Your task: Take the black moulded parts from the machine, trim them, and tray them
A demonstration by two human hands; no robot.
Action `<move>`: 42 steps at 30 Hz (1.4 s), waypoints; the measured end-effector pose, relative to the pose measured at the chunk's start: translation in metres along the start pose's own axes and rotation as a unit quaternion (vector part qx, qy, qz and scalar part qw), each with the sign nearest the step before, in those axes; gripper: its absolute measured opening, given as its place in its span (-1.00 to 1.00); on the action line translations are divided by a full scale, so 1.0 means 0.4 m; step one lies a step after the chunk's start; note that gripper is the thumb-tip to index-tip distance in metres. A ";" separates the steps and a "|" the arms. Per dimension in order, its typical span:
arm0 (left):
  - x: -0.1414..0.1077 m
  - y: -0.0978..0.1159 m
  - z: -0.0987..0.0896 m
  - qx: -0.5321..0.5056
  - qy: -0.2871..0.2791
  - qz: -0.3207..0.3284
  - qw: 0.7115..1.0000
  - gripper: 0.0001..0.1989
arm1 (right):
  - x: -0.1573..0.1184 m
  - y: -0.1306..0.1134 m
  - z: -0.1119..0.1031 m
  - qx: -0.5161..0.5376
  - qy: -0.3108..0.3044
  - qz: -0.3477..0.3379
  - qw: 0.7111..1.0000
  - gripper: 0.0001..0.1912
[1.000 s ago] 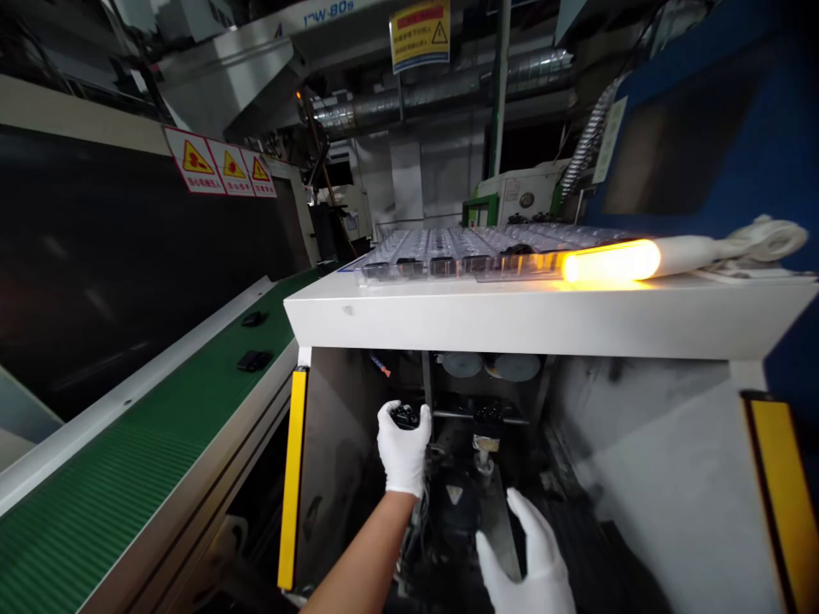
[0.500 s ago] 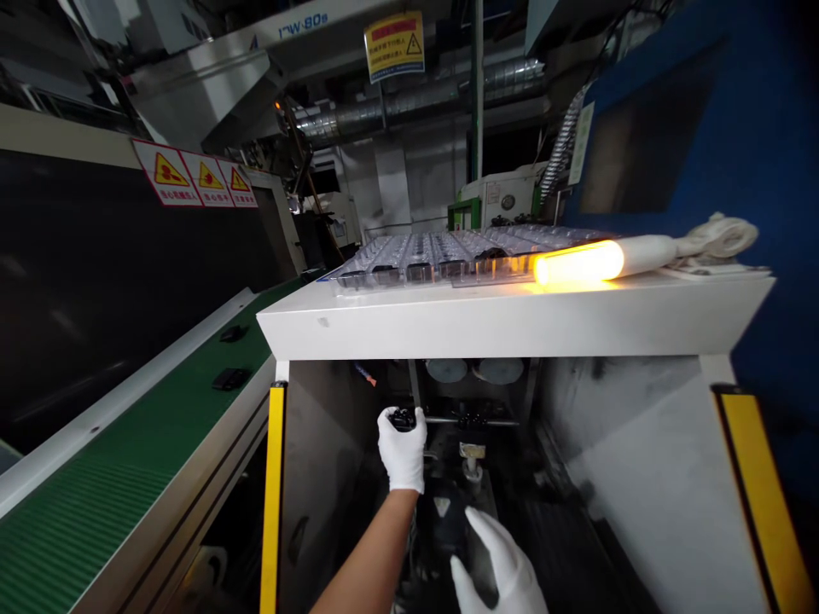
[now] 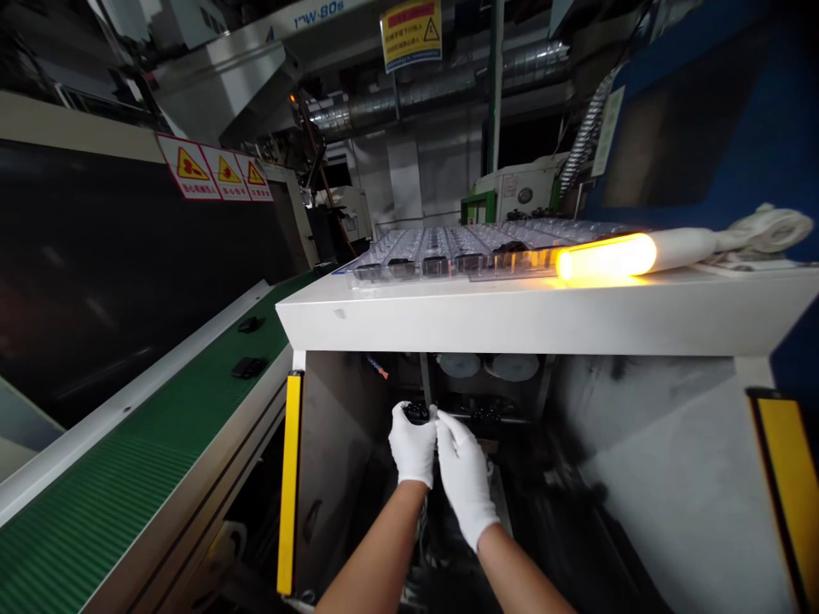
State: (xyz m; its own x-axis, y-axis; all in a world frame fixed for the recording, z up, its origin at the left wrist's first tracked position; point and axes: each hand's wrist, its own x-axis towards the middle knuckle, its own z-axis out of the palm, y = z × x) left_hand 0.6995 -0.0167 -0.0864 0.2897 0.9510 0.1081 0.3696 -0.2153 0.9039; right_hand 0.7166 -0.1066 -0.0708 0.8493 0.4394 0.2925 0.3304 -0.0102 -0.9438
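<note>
While both white-gloved hands meet under the white bench (image 3: 543,320), the black part (image 3: 417,413) sits right in the left hand's grip. The left hand (image 3: 413,454) curls around it, fingers to one side and thumb to the other, pinching it so that its dark top shows in the gap. And here's the right hand (image 3: 466,479), coming at it from the right side, fingertips drawn in close by the left thumb; whether they pinch anything, I cannot tell, the spot is too small and blurred.

So here's the relation that counts: the black part lies just beyond the left palm and to the left of the right fingertips, with the left thumb between. Its long axis appears to run crosswise, left to right, though the glove hides its ends. The left hand is clearly the nearer one. Whether the part is free or seated on the machine, I cannot say.

Off to the right and just past the right hand, a second dark piece (image 3: 487,409) sits inside the machine. Over on the left, the green conveyor belt (image 3: 134,460) carries a near black piece (image 3: 249,367) and a far black piece (image 3: 249,325), well apart from the hands.
</note>
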 end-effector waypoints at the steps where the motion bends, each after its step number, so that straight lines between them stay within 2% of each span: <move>1: -0.001 -0.001 -0.006 -0.014 -0.010 0.005 1.000 -0.54 | 0.013 0.005 0.008 0.003 0.003 0.008 1.000 -0.55; 8: -0.006 -0.013 -0.056 -0.091 -0.073 0.064 0.991 -0.46 | 0.045 0.038 0.026 0.001 -0.042 0.021 0.999 -0.57; 11: 0.005 -0.035 -0.086 -0.157 -0.135 0.073 0.975 -0.39 | 0.052 0.044 0.025 0.002 -0.043 0.032 0.999 -0.57; 15: 0.033 -0.055 -0.114 -0.301 -0.197 0.051 0.932 -0.55 | 0.069 0.049 0.032 0.017 -0.047 0.060 0.997 -0.55; 20: 0.062 -0.044 -0.119 -0.324 -0.244 0.021 0.914 -0.60 | 0.087 0.055 0.043 0.034 -0.045 0.089 0.995 -0.54; 27: 0.067 -0.048 -0.114 -0.361 -0.261 0.004 0.895 -0.58 | 0.095 0.046 0.041 0.052 -0.049 0.110 0.991 -0.58; 34: 0.067 -0.027 -0.133 -0.342 -0.263 -0.020 0.902 -0.64 | 0.109 0.048 0.048 0.049 -0.052 0.114 0.991 -0.60; 38: 0.062 -0.031 -0.124 -0.358 -0.246 -0.034 0.900 -0.66 | 0.114 0.060 0.047 0.053 -0.060 0.112 0.990 -0.61; 42: 0.067 -0.028 -0.117 -0.345 -0.225 -0.021 0.911 -0.71 | 0.114 0.064 0.049 0.062 -0.062 0.119 0.989 -0.61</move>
State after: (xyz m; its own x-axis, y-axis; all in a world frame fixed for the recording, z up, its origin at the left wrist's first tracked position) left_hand 0.6619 0.0215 -0.0743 0.6786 0.7340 0.0266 -0.2086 0.1578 0.9652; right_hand 0.7555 -0.0692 -0.0847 0.8368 0.5456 0.0466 0.0683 -0.0196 -0.9975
